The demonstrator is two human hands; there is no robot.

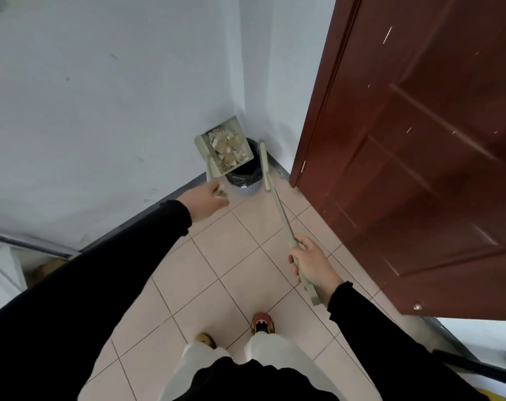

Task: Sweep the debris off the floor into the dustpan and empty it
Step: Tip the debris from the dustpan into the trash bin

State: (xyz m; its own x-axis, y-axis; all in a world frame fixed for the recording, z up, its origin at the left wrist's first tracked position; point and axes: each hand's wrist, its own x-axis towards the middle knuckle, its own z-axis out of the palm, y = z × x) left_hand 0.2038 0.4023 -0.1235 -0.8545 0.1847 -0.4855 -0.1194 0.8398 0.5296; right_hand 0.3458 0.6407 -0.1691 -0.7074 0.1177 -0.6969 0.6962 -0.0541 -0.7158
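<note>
A pale green dustpan (pixel 214 166) is lifted over a small grey bin (pixel 244 189) lined with a black bag, in the corner of the room. Its tray is full of torn paper debris (pixel 227 146) and is tilted towards the bin's mouth. My left hand (pixel 207 199) is closed around the dustpan's handle just left of the bin. My right hand (pixel 311 263) grips the long handle of a pale green broom (pixel 283 218). The broom head (pixel 264 157) rests upright against the bin's right side.
A brown wooden door (pixel 419 140) stands open on the right, close to the broom. White walls (pixel 101 96) with a dark skirting meet at the corner behind the bin. The floor is beige tile (pixel 231 261). My two feet (pixel 262 324) are at the bottom centre.
</note>
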